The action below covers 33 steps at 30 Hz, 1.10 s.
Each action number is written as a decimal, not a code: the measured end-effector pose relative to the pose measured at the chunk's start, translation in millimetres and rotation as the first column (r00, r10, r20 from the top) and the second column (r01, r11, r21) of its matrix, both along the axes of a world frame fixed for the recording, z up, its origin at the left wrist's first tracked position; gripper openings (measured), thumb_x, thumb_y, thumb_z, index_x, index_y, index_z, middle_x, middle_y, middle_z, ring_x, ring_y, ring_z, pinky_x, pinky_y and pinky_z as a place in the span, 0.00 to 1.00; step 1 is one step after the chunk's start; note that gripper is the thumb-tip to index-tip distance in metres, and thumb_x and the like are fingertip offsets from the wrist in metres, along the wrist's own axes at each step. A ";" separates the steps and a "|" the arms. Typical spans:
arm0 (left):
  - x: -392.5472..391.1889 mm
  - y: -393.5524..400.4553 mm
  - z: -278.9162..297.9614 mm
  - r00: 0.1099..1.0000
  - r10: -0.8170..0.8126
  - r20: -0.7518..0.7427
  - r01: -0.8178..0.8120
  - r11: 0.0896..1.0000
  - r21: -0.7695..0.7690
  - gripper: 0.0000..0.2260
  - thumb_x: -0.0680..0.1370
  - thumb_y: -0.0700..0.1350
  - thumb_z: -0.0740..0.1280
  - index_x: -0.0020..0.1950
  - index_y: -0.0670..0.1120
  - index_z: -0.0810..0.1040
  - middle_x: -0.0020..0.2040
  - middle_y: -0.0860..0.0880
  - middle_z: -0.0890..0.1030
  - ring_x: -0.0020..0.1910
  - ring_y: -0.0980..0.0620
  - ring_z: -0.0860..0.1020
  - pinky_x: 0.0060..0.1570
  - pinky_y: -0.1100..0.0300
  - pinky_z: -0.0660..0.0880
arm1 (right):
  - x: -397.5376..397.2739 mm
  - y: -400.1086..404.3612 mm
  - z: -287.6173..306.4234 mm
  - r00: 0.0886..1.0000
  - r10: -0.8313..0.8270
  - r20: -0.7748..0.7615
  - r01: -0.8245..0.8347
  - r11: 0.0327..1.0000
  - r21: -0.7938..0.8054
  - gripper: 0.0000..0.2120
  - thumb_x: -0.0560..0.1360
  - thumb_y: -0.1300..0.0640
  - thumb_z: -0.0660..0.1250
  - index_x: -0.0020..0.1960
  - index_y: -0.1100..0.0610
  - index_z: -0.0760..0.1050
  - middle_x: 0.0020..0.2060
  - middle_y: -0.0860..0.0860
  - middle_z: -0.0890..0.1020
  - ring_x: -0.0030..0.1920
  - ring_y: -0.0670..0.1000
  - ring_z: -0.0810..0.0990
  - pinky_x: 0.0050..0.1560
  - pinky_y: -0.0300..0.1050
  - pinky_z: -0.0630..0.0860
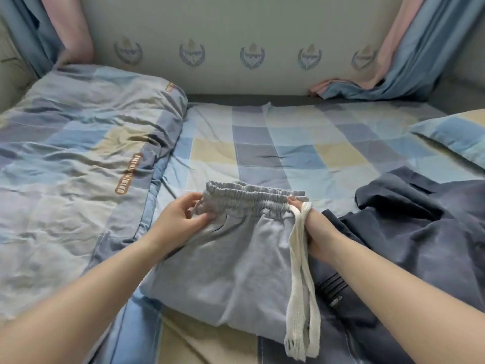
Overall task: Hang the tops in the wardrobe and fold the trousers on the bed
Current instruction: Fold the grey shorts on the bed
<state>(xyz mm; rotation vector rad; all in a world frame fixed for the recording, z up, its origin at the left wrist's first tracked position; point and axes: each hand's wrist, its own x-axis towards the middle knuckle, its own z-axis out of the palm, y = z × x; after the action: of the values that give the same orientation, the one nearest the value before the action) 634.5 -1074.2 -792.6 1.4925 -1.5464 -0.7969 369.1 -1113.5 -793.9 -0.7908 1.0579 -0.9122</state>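
Observation:
Light grey trousers point(223, 271) with an elastic waistband lie folded on the checked bed sheet point(301, 151) in the middle of the head view. My left hand point(181, 219) pinches the left end of the waistband between thumb and fingers. At the right end of the waistband my right hand point(319, 232) holds the fabric, and the white drawstring point(301, 298) hangs over its thumb and down across the trousers. A dark navy garment point(420, 245) lies crumpled to the right, partly under my right forearm.
A folded checked duvet point(73, 158) fills the left of the bed. A matching pillow point(456, 137) sits at the right edge. Behind the bed stands a pale padded panel point(236, 35) with printed crests, with pink and blue curtains point(409, 56) at both corners.

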 end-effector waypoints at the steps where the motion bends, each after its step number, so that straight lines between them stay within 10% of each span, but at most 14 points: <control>1: -3.1 -19.3 -2.8 0.996 0.072 0.056 -0.070 0.997 -0.042 0.06 0.74 0.44 0.72 0.46 0.53 0.78 0.42 0.53 0.82 0.43 0.51 0.80 0.44 0.63 0.74 | -2.3 -15.5 -1.4 1.000 -0.001 -0.011 0.001 1.000 -0.007 0.15 0.77 0.46 0.64 0.55 0.56 0.81 0.52 0.56 0.84 0.50 0.54 0.83 0.50 0.45 0.80; 9: -1.9 -89.9 -78.3 0.829 0.227 0.511 -0.309 0.947 0.081 0.16 0.76 0.56 0.66 0.38 0.45 0.78 0.42 0.43 0.82 0.45 0.42 0.79 0.39 0.56 0.68 | -15.9 -52.1 -71.6 0.950 -0.047 -0.309 0.061 0.998 0.034 0.12 0.74 0.59 0.68 0.55 0.61 0.80 0.50 0.62 0.83 0.50 0.61 0.82 0.56 0.56 0.77; 15: -22.0 -75.1 -56.6 0.847 0.284 0.450 -0.271 0.958 -0.093 0.14 0.77 0.46 0.66 0.60 0.43 0.77 0.58 0.43 0.78 0.58 0.43 0.75 0.59 0.52 0.71 | -29.4 -58.1 -70.0 0.916 -0.147 -0.374 0.152 0.988 -0.016 0.16 0.77 0.63 0.63 0.65 0.59 0.73 0.57 0.61 0.80 0.57 0.61 0.79 0.61 0.57 0.75; 18: -52.2 -39.5 -44.6 0.829 0.158 0.536 0.073 0.921 -0.384 0.17 0.77 0.45 0.60 0.63 0.43 0.77 0.62 0.44 0.78 0.62 0.45 0.75 0.64 0.51 0.70 | -31.2 -30.7 -51.4 0.654 -0.323 -0.684 0.032 0.915 -0.402 0.22 0.77 0.65 0.55 0.71 0.58 0.66 0.68 0.55 0.71 0.68 0.53 0.69 0.69 0.40 0.60; 20: -76.7 -26.6 -48.6 0.737 0.013 0.676 0.250 0.924 -0.291 0.24 0.77 0.51 0.53 0.70 0.45 0.72 0.70 0.46 0.73 0.70 0.47 0.69 0.70 0.48 0.63 | -3.4 -4.2 -43.4 0.465 -0.433 -0.772 -0.298 0.745 -0.597 0.24 0.76 0.63 0.53 0.72 0.61 0.64 0.72 0.56 0.66 0.73 0.53 0.61 0.72 0.40 0.51; 26: -77.3 -46.2 -89.5 0.405 -0.113 0.907 0.214 0.977 0.026 0.25 0.82 0.55 0.49 0.78 0.53 0.50 0.79 0.52 0.49 0.78 0.53 0.44 0.74 0.49 0.44 | 46.8 9.7 -83.6 -0.077 -0.283 -0.956 -0.683 0.713 -0.156 0.29 0.79 0.48 0.50 0.78 0.52 0.48 0.78 0.50 0.47 0.77 0.49 0.43 0.71 0.62 0.34; 33: -38.0 -67.3 -100.3 0.494 -0.125 0.860 -0.044 0.985 0.168 0.36 0.72 0.71 0.40 0.77 0.58 0.42 0.79 0.50 0.45 0.78 0.51 0.43 0.75 0.46 0.46 | 12.7 -2.0 -98.7 -0.067 -0.199 -0.978 -0.682 0.724 -0.101 0.32 0.78 0.36 0.45 0.78 0.48 0.45 0.78 0.48 0.44 0.77 0.48 0.41 0.73 0.54 0.35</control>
<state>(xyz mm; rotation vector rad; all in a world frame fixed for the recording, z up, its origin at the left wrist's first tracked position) 596.5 -1141.5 -892.9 2.1827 -2.2891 -0.1129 381.9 -1115.5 -892.6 -2.4669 1.7481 -0.0280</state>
